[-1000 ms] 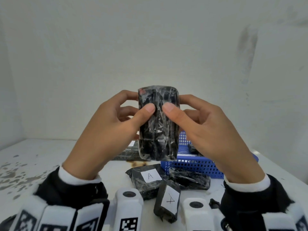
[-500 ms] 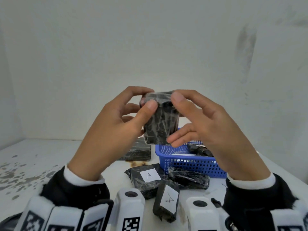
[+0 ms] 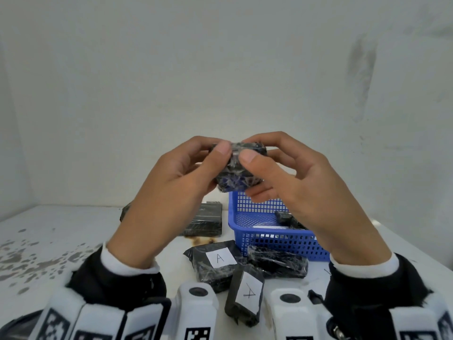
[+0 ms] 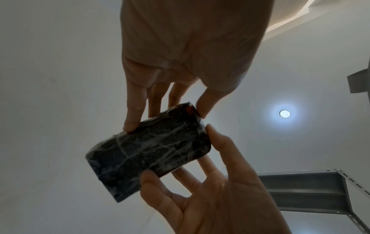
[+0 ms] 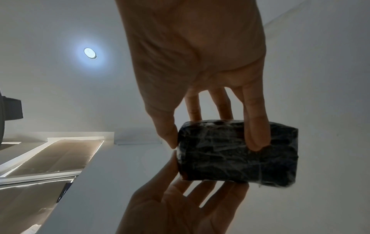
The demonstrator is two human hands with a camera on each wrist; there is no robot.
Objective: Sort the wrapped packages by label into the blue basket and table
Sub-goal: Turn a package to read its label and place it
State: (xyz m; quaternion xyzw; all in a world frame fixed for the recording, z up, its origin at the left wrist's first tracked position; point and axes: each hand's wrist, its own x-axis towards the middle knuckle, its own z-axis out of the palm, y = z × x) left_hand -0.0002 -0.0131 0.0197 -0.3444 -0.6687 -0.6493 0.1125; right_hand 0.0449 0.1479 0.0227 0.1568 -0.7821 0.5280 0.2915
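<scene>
Starting nearest, two packages marked A lie on the counter just before the blue basket. Above its rim, both hands pinch an unlabelled-looking package; rotate it slowly, fingertips on edges, until a label shows.

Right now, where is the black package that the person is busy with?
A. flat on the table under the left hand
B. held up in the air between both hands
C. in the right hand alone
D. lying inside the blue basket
B: the black package is up above the table, with the left hand and the right hand each pinching it by thumb and fingers.
</scene>
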